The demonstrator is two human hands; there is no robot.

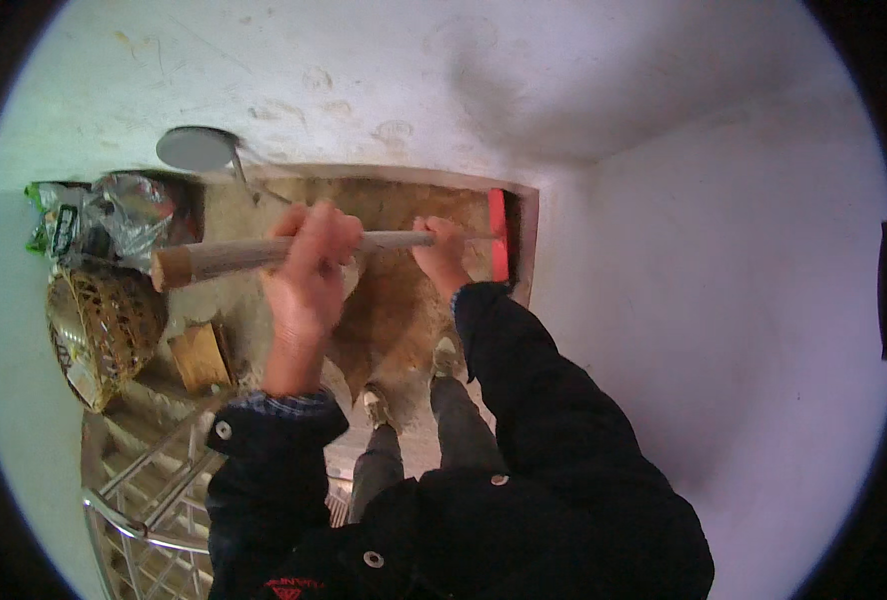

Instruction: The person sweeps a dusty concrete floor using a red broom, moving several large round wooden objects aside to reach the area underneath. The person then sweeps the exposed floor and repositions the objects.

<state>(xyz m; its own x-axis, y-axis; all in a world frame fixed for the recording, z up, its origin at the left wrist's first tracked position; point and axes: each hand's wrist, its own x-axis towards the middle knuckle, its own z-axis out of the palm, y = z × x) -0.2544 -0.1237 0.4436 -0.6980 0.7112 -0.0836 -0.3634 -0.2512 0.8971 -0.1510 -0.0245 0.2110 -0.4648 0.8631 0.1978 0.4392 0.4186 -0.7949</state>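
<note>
A long-handled broom (395, 239) runs across the view in front of me, with a pale wooden handle. Its red head (497, 234), edged by what look like dark bristles, is on the floor beside the base of the right wall. My left hand (314, 259) is wrapped around the upper handle, short of its blunt end at the left. Farther down the shaft, my right hand (442, 251) grips it nearer the head. Both forearms are in dark jacket sleeves.
A round grey-topped stool (197, 148) stands by the far wall. Leftward are plastic bags (132, 214), a woven basket (106, 330) and a cardboard piece (200, 356). A metal railing (140, 529) borders descending stairs (151, 424) at lower left. White walls (713, 300) enclose the stained floor (391, 307).
</note>
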